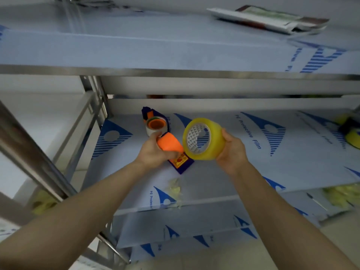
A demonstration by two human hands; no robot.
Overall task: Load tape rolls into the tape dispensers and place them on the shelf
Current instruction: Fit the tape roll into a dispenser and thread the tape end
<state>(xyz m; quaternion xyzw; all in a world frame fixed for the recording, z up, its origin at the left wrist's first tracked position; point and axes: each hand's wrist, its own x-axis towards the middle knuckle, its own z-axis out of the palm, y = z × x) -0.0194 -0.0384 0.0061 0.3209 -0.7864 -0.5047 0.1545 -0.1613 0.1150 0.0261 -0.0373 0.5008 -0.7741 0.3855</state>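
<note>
Above the shelf, near its left edge, the left grip is clutching an orange-handled tape dispenser; the right grip is clasping a yellow tape roll.

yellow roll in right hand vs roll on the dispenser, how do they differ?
Look: yellow roll is deep yellow and thick, mounted roll pale and thin. State: yellow roll is loose in the right hand, mounted roll sits round the orange hub of the dispenser. Both are round tape rolls.
</note>
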